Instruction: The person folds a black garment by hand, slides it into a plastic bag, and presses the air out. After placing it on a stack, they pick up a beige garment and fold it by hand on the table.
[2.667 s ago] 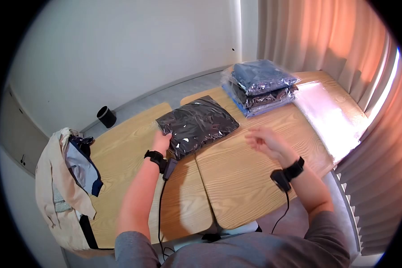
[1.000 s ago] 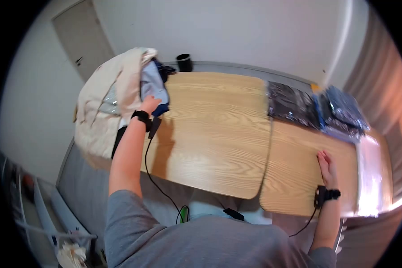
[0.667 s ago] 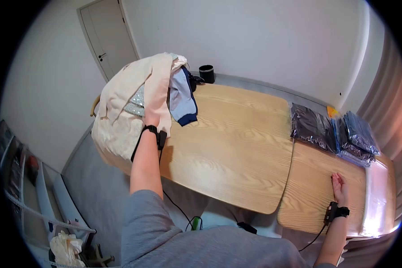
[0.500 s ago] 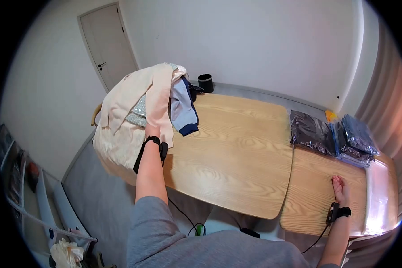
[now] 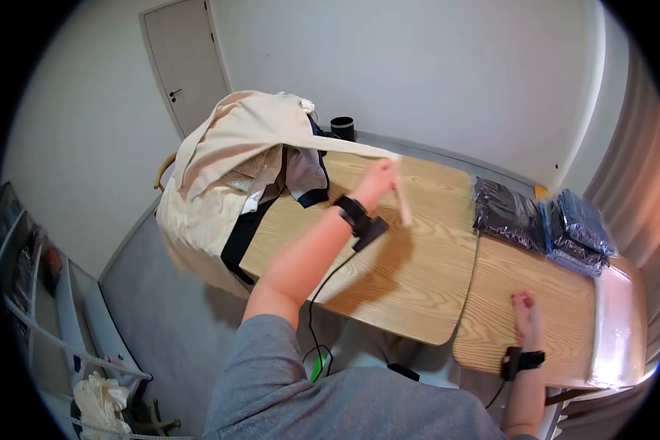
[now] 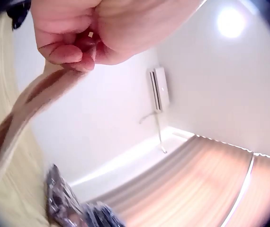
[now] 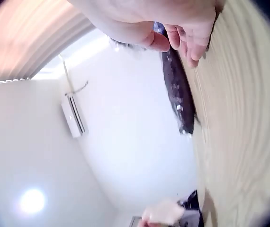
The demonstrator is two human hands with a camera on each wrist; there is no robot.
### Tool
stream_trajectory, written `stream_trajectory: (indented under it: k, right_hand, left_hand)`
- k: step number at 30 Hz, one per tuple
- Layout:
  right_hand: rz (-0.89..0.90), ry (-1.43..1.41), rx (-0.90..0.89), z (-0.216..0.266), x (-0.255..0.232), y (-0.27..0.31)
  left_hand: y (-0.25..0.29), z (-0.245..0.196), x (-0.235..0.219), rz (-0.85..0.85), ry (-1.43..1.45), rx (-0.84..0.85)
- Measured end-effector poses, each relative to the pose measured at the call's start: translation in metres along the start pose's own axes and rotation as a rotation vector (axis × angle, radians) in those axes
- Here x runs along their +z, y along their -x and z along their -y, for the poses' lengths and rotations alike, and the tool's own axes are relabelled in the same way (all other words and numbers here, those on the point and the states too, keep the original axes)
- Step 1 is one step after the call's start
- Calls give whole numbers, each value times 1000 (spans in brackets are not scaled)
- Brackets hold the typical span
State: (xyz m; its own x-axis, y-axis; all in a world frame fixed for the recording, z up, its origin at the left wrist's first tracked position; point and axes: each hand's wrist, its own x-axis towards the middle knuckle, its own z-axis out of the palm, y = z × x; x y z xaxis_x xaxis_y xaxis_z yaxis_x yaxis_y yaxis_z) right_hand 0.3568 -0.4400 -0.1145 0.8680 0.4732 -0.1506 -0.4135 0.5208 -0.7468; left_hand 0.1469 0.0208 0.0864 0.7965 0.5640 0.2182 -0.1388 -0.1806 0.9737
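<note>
Cream garment (image 5: pixel 231 132) pinched in left hand (image 5: pixel 375 183), centre; tugging could drag upper-left clothes heap (image 5: pixel 194 235) askew. Right hand (image 5: pixel 527 315) loose, empty, lower right.

Head view: exposure is moderately bright. Daylight enters at the right, beside the curtain (image 5: pixel 642 147). Strong glare covers the clear plastic sheets (image 5: pixel 614 330). The left forearm (image 5: pixel 301 257) casts a soft shadow on the table (image 5: pixel 425 257). Motion blur softens the left hand (image 5: pixel 378 180) and cream cloth (image 5: pixel 405 204). Edges curve; corners are black. Wrist views: washed out; the ceiling lamp (image 6: pixel 231 22) is overexposed.
</note>
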Motion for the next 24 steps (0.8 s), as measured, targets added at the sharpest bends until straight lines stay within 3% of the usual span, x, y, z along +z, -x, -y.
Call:
stream_trajectory:
  k: [3,6,7,8,9,10,11,13,14,15,17,19,21,23,24]
  right_hand:
    - [18,-81,133,-33,102,67]
    - [93,-89,322,-45,156,102]
    - [130,-84,351,-47,165,109]
    - [401,-177,514,-41,173,115]
    - [671,-276,670,-35,178,120]
    - [500,-71,568,-48,172,114]
    - [477,-76,574,-50,178,120]
    - [219,-180,691,-53,192,133]
    - [217,-6,690,-52,186,132]
    - [203,-10,692,-56,180,129]
    - [267,220,507,-67,167,122]
    - [195,287,404,-67,159,117]
    - [122,355,300,-59,154,116]
    - [18,56,321,-37,153,121]
    - [2,54,320,-21,151,125]
  left_hand:
    - [45,-20,67,264,70,30]
    - [121,-52,108,629,42,32]
    - [141,-53,115,782,8,-66]
    - [158,-56,117,967,2,-63]
    - [166,-50,118,1135,-135,110]
    - [179,-45,112,1174,-158,130]
    - [190,-48,104,1209,-160,75]
    - [200,-49,81,1174,-76,-7]
    - [204,-45,66,1024,-66,-56]
    - [207,-39,49,874,-59,-103]
    - [206,-8,6,498,-209,-55]
    - [213,23,-35,117,-667,160]
    - [228,43,-68,53,-1035,76]
    - [240,58,-79,95,-1148,1]
    - [242,64,-83,121,-1265,-73]
